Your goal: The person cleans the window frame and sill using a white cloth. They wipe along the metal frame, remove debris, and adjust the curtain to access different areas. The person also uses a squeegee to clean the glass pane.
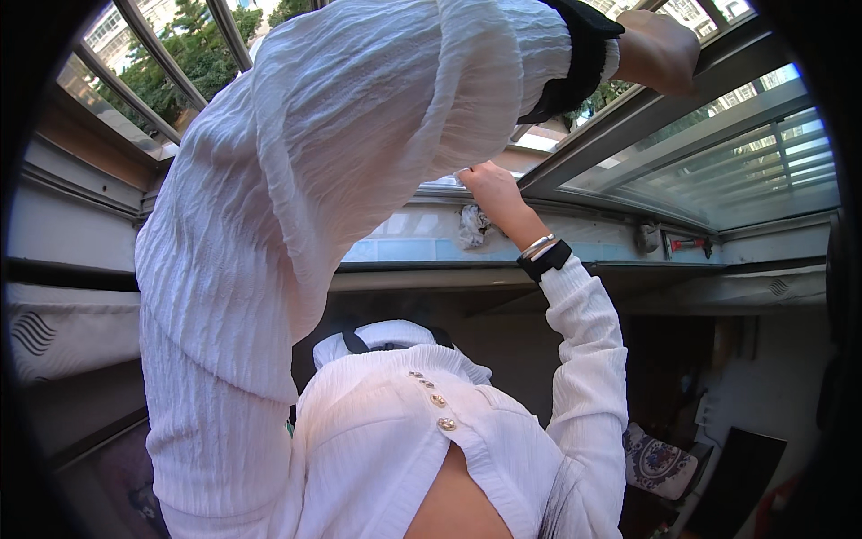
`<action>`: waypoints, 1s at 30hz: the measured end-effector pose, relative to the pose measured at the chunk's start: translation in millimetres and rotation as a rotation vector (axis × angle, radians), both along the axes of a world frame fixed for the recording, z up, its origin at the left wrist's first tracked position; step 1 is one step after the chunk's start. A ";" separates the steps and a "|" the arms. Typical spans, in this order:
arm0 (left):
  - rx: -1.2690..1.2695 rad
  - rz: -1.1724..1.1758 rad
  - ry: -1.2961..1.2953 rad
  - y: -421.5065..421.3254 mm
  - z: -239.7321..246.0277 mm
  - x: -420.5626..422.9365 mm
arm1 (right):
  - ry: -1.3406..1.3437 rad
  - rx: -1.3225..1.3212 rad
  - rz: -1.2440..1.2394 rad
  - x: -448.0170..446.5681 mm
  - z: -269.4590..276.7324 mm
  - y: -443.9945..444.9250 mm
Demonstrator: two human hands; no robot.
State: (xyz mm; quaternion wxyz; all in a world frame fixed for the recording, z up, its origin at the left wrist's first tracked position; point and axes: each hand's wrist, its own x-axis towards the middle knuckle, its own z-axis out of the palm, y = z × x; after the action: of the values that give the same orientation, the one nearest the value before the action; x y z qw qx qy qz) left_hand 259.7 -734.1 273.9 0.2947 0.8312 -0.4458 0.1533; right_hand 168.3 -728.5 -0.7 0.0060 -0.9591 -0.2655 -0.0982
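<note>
My left arm bends across the upper view in a white crinkled sleeve. At its end my left hand [658, 52] is against the metal frame of a sliding window sash [636, 121]; its fingers are turned away and hidden. Lower down, my right hand [497, 195] is at the window's bottom track [444, 190], with bent fingers. A small whitish wad [462, 176] shows at its fingertips. Just below that hand, a crumpled white-and-grey cloth or paper [474, 226] lies on the windowsill [404, 232].
On the sill's right end are a grey lump [648, 237] and a red-handled tool [688, 246]. Metal bars [158, 64] stand outside, with trees beyond. Below the sill hang pale fabric strips [74, 330]. A patterned cushion [660, 465] and a dark panel [734, 482] are lower right.
</note>
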 end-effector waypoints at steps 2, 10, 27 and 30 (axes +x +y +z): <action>-0.009 0.002 0.020 7.5 0.7 -4.0 | 0.075 -0.165 -0.007 7.4 -6.0 3.5; 0.062 -0.021 0.041 20.4 6.4 -8.0 | 0.003 -0.139 0.243 16.4 -6.1 -3.2; 0.052 -0.023 0.025 18.9 4.4 -4.5 | -0.173 0.410 0.351 20.6 -6.0 87.9; 0.064 -0.044 0.010 18.4 4.9 -4.1 | -0.026 0.528 0.252 13.8 8.0 84.7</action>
State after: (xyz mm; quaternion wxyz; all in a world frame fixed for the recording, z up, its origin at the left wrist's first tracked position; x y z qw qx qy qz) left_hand 255.7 -715.7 278.8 0.2736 0.8310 -0.4672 0.1280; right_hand 182.1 -643.8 7.4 0.2643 -0.8823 -0.3479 -0.1750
